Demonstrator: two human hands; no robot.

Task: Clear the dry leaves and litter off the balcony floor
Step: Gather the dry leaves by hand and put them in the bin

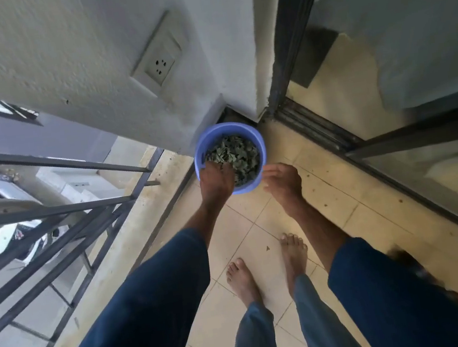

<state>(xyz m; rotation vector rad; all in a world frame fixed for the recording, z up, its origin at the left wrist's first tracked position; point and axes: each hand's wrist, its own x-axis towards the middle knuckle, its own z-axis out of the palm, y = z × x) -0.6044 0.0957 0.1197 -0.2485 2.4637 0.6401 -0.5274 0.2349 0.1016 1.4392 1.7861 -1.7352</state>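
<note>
Leaves, the dry leaves of the task, lay heaped inside a light blue plastic bucket, filling it nearly to the rim. The bucket stood on the tiled balcony floor, pushed into the corner where the two plastered walls met, close to the sliding door track.

The left hand reached over the bucket's near rim, its fingers down on the leaves. Whether they gripped any leaves or only pressed on them could not be told. The right hand hung just beside the bucket's right side, fingers loosely spread and holding nothing, not touching the rim.

One small leaf scrap lay on a tile between the bucket and the person's bare feet. A metal railing ran along the left, and a wall socket sat above the bucket.
</note>
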